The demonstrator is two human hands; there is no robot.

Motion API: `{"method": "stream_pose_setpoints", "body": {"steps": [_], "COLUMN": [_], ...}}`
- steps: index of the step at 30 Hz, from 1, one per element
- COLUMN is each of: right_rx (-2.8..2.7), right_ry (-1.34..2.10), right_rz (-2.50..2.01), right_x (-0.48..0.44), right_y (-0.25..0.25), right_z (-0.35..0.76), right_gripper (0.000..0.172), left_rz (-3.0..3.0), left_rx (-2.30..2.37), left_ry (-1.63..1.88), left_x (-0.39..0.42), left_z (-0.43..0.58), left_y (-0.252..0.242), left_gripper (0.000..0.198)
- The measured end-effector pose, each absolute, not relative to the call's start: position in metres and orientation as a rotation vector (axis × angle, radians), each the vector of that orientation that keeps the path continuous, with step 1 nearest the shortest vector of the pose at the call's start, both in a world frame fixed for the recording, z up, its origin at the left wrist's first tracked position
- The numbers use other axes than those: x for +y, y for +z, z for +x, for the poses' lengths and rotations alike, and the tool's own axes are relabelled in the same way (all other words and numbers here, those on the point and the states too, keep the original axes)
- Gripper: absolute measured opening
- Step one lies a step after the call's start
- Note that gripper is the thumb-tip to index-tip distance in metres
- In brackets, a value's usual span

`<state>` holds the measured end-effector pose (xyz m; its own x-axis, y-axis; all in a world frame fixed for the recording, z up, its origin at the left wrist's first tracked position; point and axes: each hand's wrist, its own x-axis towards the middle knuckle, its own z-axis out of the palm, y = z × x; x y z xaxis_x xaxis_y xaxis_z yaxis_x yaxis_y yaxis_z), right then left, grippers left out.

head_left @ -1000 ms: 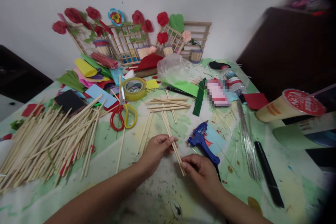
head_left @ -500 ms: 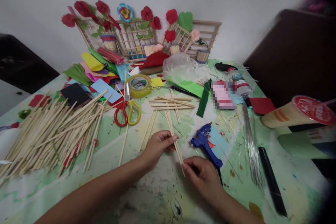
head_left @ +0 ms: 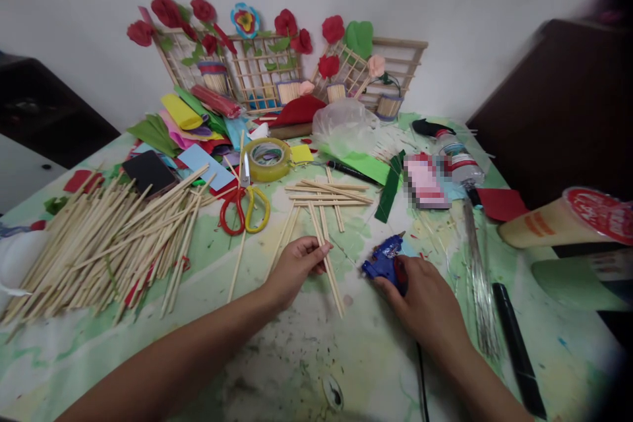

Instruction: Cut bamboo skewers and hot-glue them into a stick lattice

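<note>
My left hand (head_left: pixel 295 271) pinches a pair of thin wooden sticks (head_left: pixel 335 287) between thumb and fingers. The pair slants over the table, its far end near a crossed group of sticks (head_left: pixel 329 198). To the right, my right hand (head_left: pixel 432 306) is wrapped round the handle of a blue glue gun (head_left: pixel 382 258). The gun lies low over the tabletop with its nozzle pointing away from me, and its black cord (head_left: pixel 422 376) runs toward the near edge. My palm and fingers hide most of the handle. Two more loose sticks (head_left: pixel 283 237) lie left of the held pair.
A big heap of sticks (head_left: pixel 113 250) covers the left side. Beyond lie red-and-yellow scissors (head_left: pixel 243 212), a tape roll (head_left: pixel 284 168) and coloured paper (head_left: pixel 180 112). Thin wires (head_left: pixel 479 277), a black tube-like object (head_left: pixel 517 349) and a drink cup (head_left: pixel 539 221) are on the right.
My right hand has left the near end of the sticks, moved right and closed round the glue gun. My left hand keeps hold of the sticks, whose far ends have spread apart slightly.
</note>
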<state>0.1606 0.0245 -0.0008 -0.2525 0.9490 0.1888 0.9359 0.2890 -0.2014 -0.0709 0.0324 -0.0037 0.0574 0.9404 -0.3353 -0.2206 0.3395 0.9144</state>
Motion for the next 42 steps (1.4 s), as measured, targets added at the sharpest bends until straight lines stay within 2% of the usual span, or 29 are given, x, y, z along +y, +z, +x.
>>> {"method": "stream_pose_setpoints", "body": {"steps": [7, 14, 21, 25, 28, 30, 42], "right_rx": [-2.277, -2.035, -1.872, -1.727, -1.625, -1.651, -1.773], "right_ry": [0.155, 0.175, 0.654, 1.007, 1.206, 1.238, 1.156], "right_rz": [-1.752, -1.669, -1.457, -1.344, -1.184, -1.131, -1.154], "right_x": [0.017, 0.007, -0.009, -0.012, -0.014, -0.015, -0.02], "right_y": [0.003, 0.021, 0.012, 0.003, 0.002, 0.003, 0.009], "right_z": [0.16, 0.16, 0.154, 0.149, 0.144, 0.141, 0.135], "right_gripper": [0.041, 0.04, 0.029, 0.032, 0.041, 0.044, 0.034], "left_rz": [0.783, 0.789, 0.874, 0.885, 0.899, 0.913, 0.924], "left_rx": [1.191, 1.212, 1.315, 1.336, 1.339, 1.338, 1.34], "left_ry": [1.048, 1.073, 1.219, 1.276, 1.292, 1.292, 1.264], "left_x": [0.033, 0.034, 0.04, 0.043, 0.044, 0.044, 0.045], "left_z": [-0.071, -0.071, -0.077, -0.081, -0.083, -0.083, -0.084], "left_y": [-0.006, -0.004, -0.001, -0.005, -0.006, -0.006, -0.006], "left_gripper": [0.029, 0.028, 0.026, 0.026, 0.026, 0.026, 0.026]}}
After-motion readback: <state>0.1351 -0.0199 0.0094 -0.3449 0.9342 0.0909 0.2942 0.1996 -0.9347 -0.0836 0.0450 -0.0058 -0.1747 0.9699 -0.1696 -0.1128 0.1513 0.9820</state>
